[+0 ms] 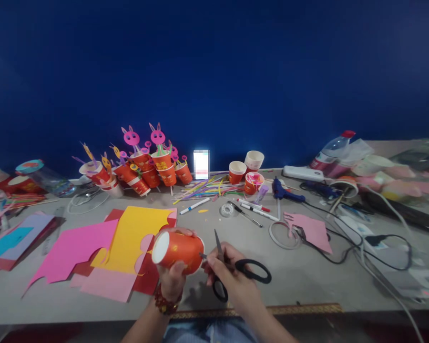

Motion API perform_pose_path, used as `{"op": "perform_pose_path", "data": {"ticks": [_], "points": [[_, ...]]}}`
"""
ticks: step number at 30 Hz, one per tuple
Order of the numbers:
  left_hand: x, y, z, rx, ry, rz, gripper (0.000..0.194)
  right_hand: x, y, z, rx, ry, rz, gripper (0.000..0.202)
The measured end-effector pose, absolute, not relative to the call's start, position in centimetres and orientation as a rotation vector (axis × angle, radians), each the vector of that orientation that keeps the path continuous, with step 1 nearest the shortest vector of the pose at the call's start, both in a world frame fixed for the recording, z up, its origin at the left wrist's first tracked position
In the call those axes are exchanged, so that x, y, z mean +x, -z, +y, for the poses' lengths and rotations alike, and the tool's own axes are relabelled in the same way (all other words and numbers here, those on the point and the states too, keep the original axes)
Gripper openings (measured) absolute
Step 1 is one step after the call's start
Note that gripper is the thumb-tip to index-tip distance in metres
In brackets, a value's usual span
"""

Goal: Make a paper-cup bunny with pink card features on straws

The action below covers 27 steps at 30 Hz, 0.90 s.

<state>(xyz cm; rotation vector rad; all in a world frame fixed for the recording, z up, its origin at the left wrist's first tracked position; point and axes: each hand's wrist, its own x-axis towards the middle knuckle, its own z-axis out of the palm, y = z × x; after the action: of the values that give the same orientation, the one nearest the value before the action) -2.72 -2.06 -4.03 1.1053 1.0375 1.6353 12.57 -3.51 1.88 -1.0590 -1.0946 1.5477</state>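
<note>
My left hand (173,278), with a beaded bracelet on its wrist, is wrapped round a red paper cup (182,248) lying on its side in the air. One white round end of the cup faces left. My right hand (238,283) grips scissors (253,270) with black handles and spread blades. One blade points up and away. The other points left, its tip at the cup's right end; whether it has pierced the wall I cannot tell. Coloured paper sheets (137,238) in yellow, pink and red lie left of the cup, several with cut-out edges.
Decorated red cups (163,164) with pink rabbit faces stand at the back left. Paper strips (203,188), markers (195,206) and clear tape (227,209) lie mid-table. Stacked cups (237,172) stand behind. A blue glue gun (288,191), cables (338,262) and a bottle (332,150) are on the right.
</note>
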Motion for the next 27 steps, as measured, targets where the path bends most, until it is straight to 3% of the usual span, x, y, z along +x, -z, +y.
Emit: {"op": "perform_pose_path", "data": {"ticks": [6, 13, 17, 23, 27], "points": [[-2.2, 3.2, -1.6, 1.0, -1.631, 0.903, 0.035, 13.5, -2.2, -3.2, -1.099, -1.15, -1.615, 0.025], [-2.4, 1.0, -1.4, 0.942, -1.45, 0.822, 0.033, 15.3, -3.4, -2.2, -0.81, -0.782, -2.043, 0.017], [-2.5, 0.4, -1.4, 0.841, -1.291, 0.823, 0.032, 16.2, -3.2, -1.1, -0.681, -0.586, -2.268, 0.024], [-2.6, 0.0, -1.4, 0.73, -1.253, 0.87, 0.03, 16.6, -2.9, -0.2, -0.581, -0.419, -2.512, 0.024], [-3.1, 0.3, -1.5, 0.824, -1.245, 0.889, 0.032, 16.2, -2.7, -0.6, -0.613, -0.535, -2.387, 0.025]]}}
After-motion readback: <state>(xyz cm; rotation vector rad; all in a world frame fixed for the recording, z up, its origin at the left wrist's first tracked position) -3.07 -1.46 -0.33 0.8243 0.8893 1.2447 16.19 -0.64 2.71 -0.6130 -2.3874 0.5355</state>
